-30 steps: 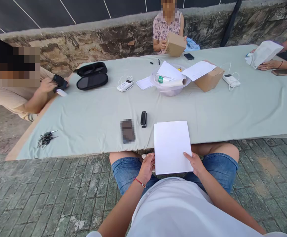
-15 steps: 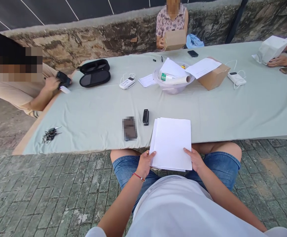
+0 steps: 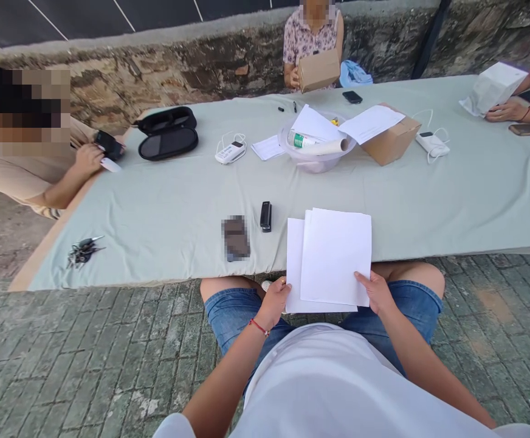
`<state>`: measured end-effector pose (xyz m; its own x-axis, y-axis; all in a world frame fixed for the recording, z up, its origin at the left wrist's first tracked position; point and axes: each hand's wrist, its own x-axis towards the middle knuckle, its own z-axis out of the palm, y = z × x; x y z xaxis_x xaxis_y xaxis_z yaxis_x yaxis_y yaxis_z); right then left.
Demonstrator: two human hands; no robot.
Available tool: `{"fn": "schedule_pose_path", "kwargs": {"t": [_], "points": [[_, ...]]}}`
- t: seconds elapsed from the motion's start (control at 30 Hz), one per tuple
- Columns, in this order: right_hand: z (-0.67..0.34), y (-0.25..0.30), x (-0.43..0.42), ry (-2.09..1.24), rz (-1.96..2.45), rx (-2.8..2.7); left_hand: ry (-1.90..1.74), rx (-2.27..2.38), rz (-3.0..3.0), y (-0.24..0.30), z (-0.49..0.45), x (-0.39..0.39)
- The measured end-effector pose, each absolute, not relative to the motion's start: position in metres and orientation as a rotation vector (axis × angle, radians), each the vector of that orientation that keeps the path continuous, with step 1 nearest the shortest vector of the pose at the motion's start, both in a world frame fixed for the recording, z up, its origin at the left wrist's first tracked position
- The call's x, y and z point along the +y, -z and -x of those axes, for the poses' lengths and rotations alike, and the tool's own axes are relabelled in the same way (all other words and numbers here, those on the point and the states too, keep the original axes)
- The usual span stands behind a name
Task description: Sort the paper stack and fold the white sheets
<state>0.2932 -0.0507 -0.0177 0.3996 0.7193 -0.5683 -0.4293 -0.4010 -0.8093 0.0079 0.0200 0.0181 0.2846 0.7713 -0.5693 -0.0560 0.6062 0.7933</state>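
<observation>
I sit at the near edge of a table (image 3: 165,213) covered with a pale green cloth. My left hand (image 3: 274,302) pinches the lower left corner of a stack of white paper sheets (image 3: 295,267) held over my lap. My right hand (image 3: 377,293) grips the lower right corner of the top white sheet (image 3: 335,255), which is shifted right and slightly up off the stack. Both hands are closed on paper. A small black stapler (image 3: 265,216) and a dark phone (image 3: 236,238) lie on the cloth just left of the sheets.
A bunch of keys (image 3: 82,251) lies at the table's left end. Farther back are a black case (image 3: 167,135), a white device with a cable (image 3: 231,151), a clear bowl (image 3: 315,159) with a bottle and papers, and a cardboard box (image 3: 390,140). Three other people sit around the table.
My right hand has slid the top sheet to the right and up, away from the stack that my left hand holds. The stack was squared one second ago.
</observation>
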Motion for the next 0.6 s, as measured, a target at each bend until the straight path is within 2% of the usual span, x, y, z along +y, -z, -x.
{"fn": "schedule_pose_path", "kwargs": {"t": [0.13,0.27,0.6], "points": [[-0.307,0.011,-0.047,-1.234,1.547,-0.216,-0.714,1.352,-0.898,-0.017,-0.005,0.020],[-0.304,0.008,-0.047,-1.334,1.500,-0.186,-0.731,1.405,-0.982,-0.016,-0.001,0.021],[-0.275,0.006,-0.043,-1.471,1.447,-0.325,-0.666,1.280,-0.692,-0.018,-0.008,0.019]]}}
